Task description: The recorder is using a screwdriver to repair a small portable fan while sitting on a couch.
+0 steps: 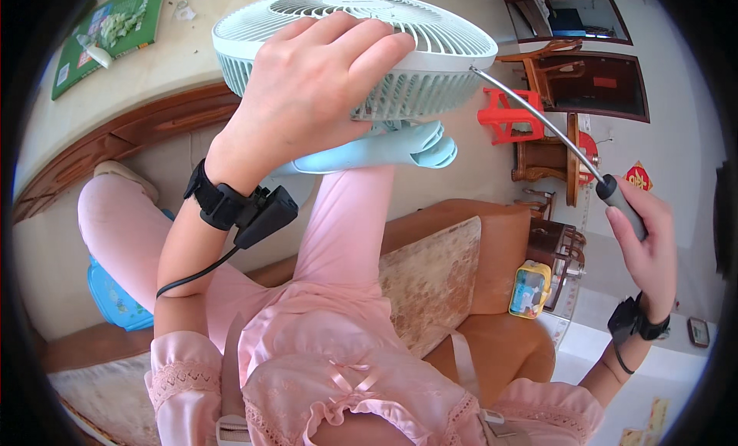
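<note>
A small pale mint fan [419,83] with a round slotted cage is tilted in front of me, its light blue base [361,152] resting over my thigh. My left hand [323,77] is spread across the cage's front and side, fingers wrapped over its rim. In my right hand [649,238], out to the right, is a screwdriver [565,142] with a long metal shaft and a grey and black handle. Its tip meets the right edge of the fan's rim. Whether a screw sits under the tip is too small to tell.
A table [184,50] at the upper left bears a green book [108,38] with small items on it and loose metal bits beside it. I sit on a brown sofa [500,254] with a yellow-edged pack [530,290]. A red stool [511,117] stands beyond the fan.
</note>
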